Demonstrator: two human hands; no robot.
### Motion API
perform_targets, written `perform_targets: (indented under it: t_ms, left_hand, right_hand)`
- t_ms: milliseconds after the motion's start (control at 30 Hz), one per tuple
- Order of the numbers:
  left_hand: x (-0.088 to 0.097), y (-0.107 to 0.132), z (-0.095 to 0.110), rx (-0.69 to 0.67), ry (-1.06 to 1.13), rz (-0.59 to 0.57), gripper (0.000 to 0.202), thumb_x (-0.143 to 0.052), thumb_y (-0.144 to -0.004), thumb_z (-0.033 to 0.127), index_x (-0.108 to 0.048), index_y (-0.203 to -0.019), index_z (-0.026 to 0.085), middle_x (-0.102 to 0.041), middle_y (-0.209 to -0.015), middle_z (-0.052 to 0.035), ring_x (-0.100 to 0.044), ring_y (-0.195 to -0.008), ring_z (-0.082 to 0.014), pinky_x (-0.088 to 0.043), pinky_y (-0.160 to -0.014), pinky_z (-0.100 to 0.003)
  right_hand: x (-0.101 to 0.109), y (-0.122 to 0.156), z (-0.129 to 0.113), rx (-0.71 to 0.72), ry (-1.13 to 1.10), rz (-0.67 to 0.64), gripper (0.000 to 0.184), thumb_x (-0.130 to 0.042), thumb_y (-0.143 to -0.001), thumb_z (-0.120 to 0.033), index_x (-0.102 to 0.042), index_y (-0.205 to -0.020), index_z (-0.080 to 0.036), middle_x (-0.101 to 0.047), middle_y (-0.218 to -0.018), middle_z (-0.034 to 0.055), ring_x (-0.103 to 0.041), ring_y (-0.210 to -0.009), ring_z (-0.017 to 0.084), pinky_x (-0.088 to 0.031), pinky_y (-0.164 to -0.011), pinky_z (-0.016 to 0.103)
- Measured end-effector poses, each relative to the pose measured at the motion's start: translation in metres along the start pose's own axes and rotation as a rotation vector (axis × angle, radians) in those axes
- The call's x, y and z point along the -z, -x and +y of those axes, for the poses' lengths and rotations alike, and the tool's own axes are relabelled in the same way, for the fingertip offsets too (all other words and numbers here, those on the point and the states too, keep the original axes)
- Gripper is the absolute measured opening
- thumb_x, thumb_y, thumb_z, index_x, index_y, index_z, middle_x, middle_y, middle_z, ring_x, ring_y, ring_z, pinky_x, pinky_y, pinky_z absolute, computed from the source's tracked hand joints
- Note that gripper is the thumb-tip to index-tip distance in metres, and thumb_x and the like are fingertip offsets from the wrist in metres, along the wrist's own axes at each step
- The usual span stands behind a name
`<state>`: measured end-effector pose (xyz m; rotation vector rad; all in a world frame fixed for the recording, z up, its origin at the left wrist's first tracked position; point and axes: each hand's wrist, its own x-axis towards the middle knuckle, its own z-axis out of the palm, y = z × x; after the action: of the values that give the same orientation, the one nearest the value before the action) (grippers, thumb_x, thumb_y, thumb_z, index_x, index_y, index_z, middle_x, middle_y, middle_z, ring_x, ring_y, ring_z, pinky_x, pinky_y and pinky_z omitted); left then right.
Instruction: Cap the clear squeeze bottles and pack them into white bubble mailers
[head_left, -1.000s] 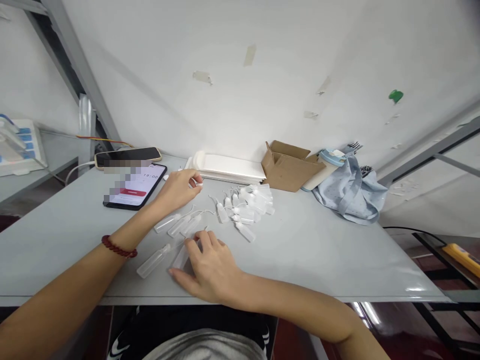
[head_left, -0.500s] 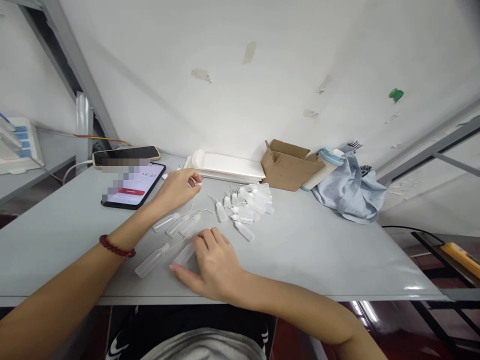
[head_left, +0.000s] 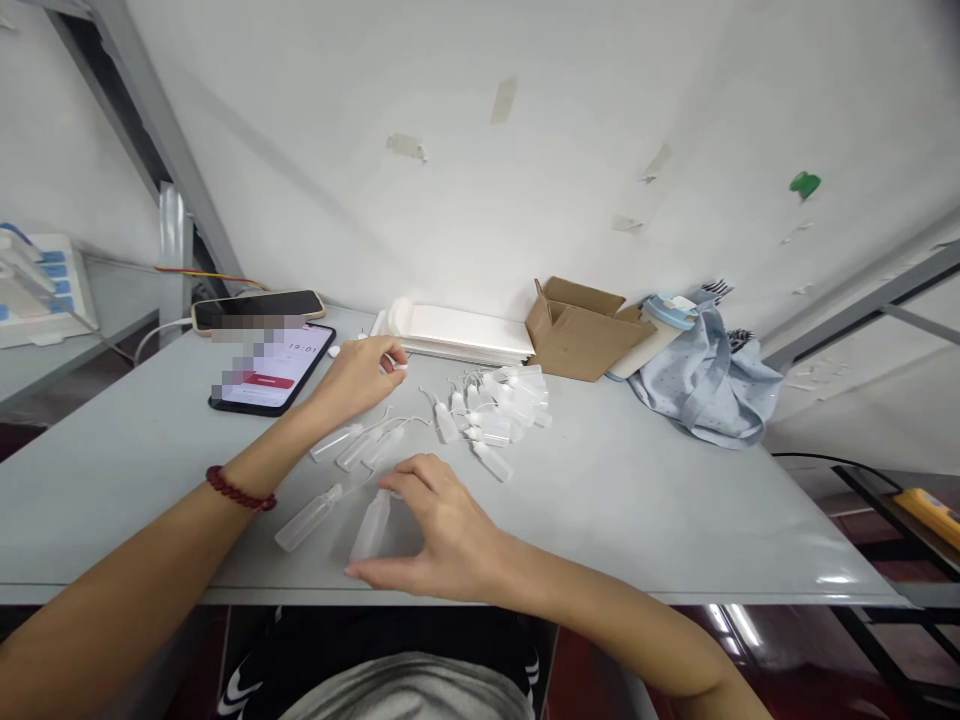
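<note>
Your right hand [head_left: 442,530] curled around a small clear bottle [head_left: 373,525] near the table's [head_left: 637,500] front edge, forefinger at its neck and thumb by its base. Your left hand [head_left: 358,377] pinched a white cap [head_left: 398,368] toward the back edge, beside the lit phone [head_left: 271,378]. More bottles [head_left: 495,410] lay mid-table.

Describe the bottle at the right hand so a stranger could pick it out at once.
Look at the near edge of the grey table, where the right hand rests. Between its thumb and fingers is a small translucent squeeze bottle. It is the bottle nearest that edge, and the only one a hand grips; the needle-tip bottle beside it lies untouched.
</note>
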<state>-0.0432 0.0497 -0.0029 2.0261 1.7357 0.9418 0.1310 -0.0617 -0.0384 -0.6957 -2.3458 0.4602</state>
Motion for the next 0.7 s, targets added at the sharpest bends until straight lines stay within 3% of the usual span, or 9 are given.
perform_targets:
  t_ms: [133,367,700]
  left_hand:
    - [-0.0009,-0.0005,-0.0010,-0.001,0.014,0.002,0.008,-0.055,-0.068,0.026,-0.060,-0.072,0.022,-0.071,-0.076,-0.0028,-0.067,-0.073,-0.0223,-0.050,-0.075,-0.033]
    - [-0.0009,-0.0003,-0.0015,0.002,0.037,0.009,0.003,-0.059,-0.069,0.024,-0.060,-0.072,0.022,-0.072,-0.076,-0.0023,-0.068,-0.072,-0.0223,-0.052,-0.075,-0.033]
    - [-0.0009,0.0000,-0.0014,-0.020,0.047,0.002,0.004,-0.059,-0.069,0.022,-0.061,-0.073,0.021,-0.072,-0.079,-0.0034,-0.068,-0.074,-0.0228,-0.051,-0.075,-0.033]
  right_hand:
    - [0.0017,0.0008,0.0001,-0.051,0.105,-0.084,0.059,-0.064,-0.078,-0.067,-0.060,-0.103,-0.014,-0.062,-0.098,0.0105,-0.055,-0.092,0.023,-0.045,-0.084,0.040]
    - [-0.0038,0.0049,0.0041,-0.023,0.251,-0.168,0.061,-0.058,-0.079,-0.072,-0.063,-0.092,-0.013,-0.061,-0.094,0.0116,-0.051,-0.091,0.025,-0.042,-0.081,0.043]
    - [0.0025,0.0018,0.0022,-0.142,0.147,-0.142,0.053,-0.078,-0.069,-0.058,-0.067,-0.097,-0.014,-0.054,-0.118,0.0169,-0.048,-0.113,0.030,-0.045,-0.096,0.045]
